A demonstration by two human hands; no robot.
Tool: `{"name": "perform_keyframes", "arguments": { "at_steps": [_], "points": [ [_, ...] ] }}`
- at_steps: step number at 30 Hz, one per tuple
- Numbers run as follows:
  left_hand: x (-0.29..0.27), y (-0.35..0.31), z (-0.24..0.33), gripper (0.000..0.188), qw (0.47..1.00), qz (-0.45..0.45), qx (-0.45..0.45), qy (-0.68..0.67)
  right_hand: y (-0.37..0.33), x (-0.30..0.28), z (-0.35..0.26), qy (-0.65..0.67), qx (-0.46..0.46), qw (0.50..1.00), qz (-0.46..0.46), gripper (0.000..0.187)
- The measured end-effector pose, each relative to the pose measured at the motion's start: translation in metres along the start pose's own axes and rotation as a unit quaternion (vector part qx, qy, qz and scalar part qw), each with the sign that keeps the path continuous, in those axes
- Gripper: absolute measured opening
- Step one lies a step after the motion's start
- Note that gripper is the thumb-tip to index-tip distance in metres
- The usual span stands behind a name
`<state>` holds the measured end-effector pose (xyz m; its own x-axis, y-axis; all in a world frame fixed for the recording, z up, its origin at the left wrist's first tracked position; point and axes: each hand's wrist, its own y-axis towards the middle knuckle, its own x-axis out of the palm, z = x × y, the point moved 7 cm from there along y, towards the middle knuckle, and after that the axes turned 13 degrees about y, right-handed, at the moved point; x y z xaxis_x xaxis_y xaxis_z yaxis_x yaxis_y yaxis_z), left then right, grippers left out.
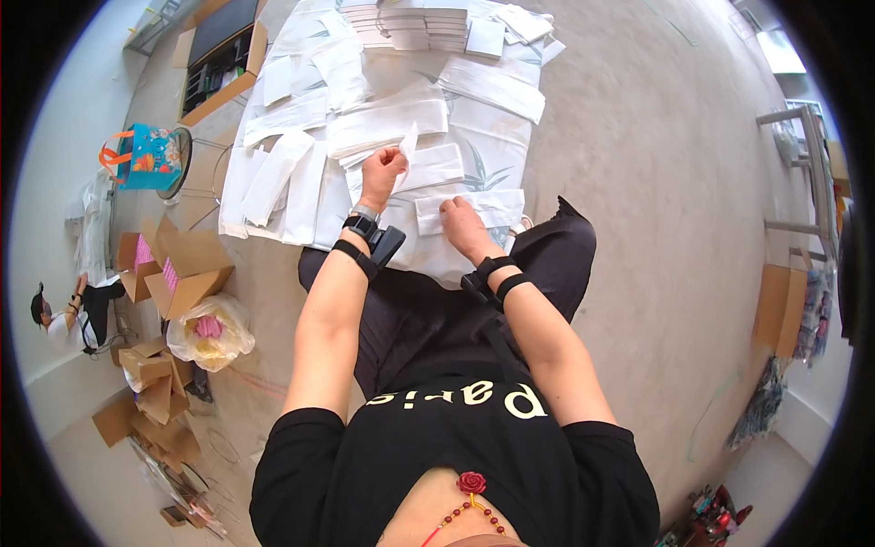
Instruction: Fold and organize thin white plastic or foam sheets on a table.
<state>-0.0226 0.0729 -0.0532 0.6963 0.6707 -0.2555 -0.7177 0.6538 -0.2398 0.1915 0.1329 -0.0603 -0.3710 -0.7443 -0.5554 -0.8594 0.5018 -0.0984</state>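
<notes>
My left hand (383, 173) is closed in a pinch on a thin white sheet (410, 144), whose free end stands up above the fingers. It hovers over stacked white strips (436, 170), which look like paper or thin plastic. My right hand (465, 226) is lower and to the right, fingers bent and pressed together at a flat white strip (497, 208) near the table's front edge. Its fingertips are partly hidden. More white strips (387, 126) lie in a pile just beyond my left hand. A patterned white cloth (488, 164) covers the table.
Stacked white boxes (401, 25) stand at the table's far end. Left on the floor are open cartons (187, 264), a plastic bag (210, 330) and a blue tote bag (150, 157) on a stool. Another person (77, 314) sits far left. A metal rack (807, 173) stands right.
</notes>
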Motion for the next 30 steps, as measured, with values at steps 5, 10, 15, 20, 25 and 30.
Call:
{"name": "perform_keyframes", "arguments": {
  "at_steps": [5,10,15,20,25,30],
  "points": [
    [-0.049,-0.035,0.004,0.018,0.99,0.032,-0.005,-0.137,-0.001,-0.017,-0.025,0.067,-0.059,0.995,0.048,0.018],
    [-0.081,-0.091,0.039,0.02,0.982,0.079,0.045,-0.165,0.009,-0.038,-0.154,0.242,-0.166,0.951,0.094,0.019],
    [-0.093,-0.153,0.09,0.02,0.972,0.108,0.086,-0.192,0.007,-0.039,-0.235,0.31,-0.218,0.922,0.078,0.025],
    [-0.109,-0.206,0.139,0.02,0.962,0.165,0.149,-0.157,-0.015,-0.046,-0.268,0.275,-0.235,0.927,0.104,0.021],
    [-0.117,-0.228,0.136,0.021,0.956,0.207,0.172,-0.114,-0.032,-0.044,-0.284,0.252,-0.258,0.927,0.101,0.02],
    [-0.117,-0.236,0.134,0.017,0.958,0.209,0.174,-0.091,-0.043,-0.045,-0.284,0.24,-0.264,0.929,0.096,0.02]
  ]
}}
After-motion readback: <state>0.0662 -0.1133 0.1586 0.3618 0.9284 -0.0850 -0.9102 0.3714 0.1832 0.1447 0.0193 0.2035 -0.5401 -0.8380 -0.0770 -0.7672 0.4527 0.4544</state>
